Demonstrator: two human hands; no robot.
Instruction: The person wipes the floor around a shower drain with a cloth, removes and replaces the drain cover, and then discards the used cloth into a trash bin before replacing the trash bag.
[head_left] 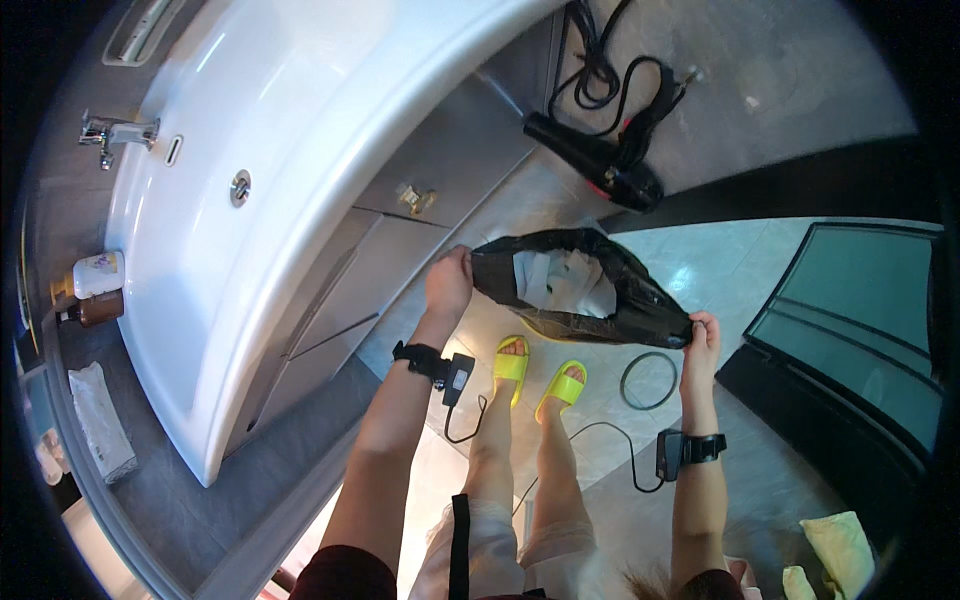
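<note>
Beside the white sink (300, 200) edge, left hand (448, 283) and right hand (700, 340) fingers gripping black bag (640, 300) rim, held open

Both arms extend forward, spread apart. Left hand (449, 283) and right hand (701, 340) are each closed in a grip.

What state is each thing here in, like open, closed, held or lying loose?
Black bag: held open, white paper inside.
Left hand: gripping the bag's rim.
Right hand: gripping the bag's other end.
Cabinet door: closed.
Hair dryer: hanging, cord looped.
Faucet: no water visible.
</note>
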